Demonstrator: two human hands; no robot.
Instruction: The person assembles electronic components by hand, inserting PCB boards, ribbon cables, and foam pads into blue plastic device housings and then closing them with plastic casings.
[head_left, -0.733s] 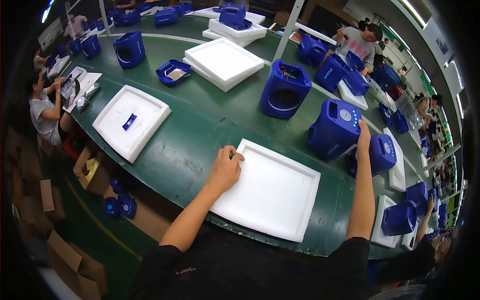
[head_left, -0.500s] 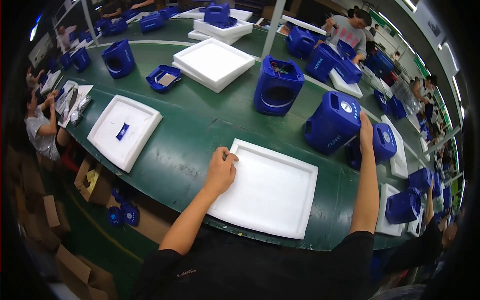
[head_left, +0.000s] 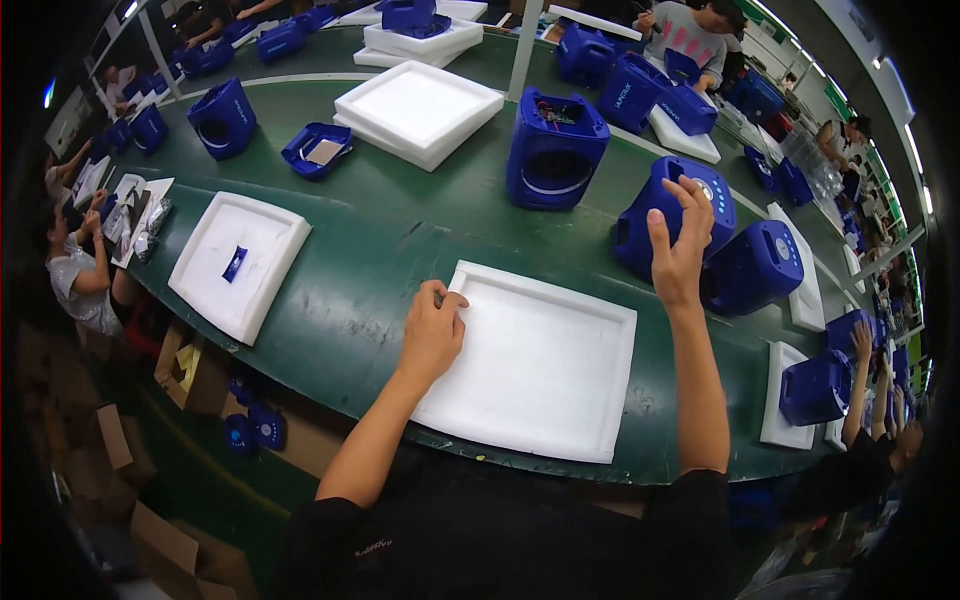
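Note:
A white foam tray (head_left: pixel 535 370) lies in front of me at the near edge of the green table. My left hand (head_left: pixel 433 328) is at the tray's left rim, its fingers curled in toward the thumb; what they hold, if anything, is hidden. My right hand (head_left: pixel 683 245) is raised with fingers apart and nothing in it. It overlaps a blue box-shaped housing (head_left: pixel 640 225) with a round panel and buttons on top; whether it touches the housing is unclear. A similar blue housing (head_left: pixel 755 268) stands just right of that hand.
An open-topped blue housing (head_left: pixel 557 155) with wiring inside stands farther back. Stacked foam trays (head_left: pixel 420 115) and a shallow blue part (head_left: pixel 317 152) lie back left. Another foam tray (head_left: pixel 240 265) holds a small blue piece. A metal post (head_left: pixel 524 50) rises behind. Co-workers sit around.
My right hand has come off the right side of the blue housing and moved left, fingers spreading. That housing now stands more upright. My left hand stays at the tray's rim.

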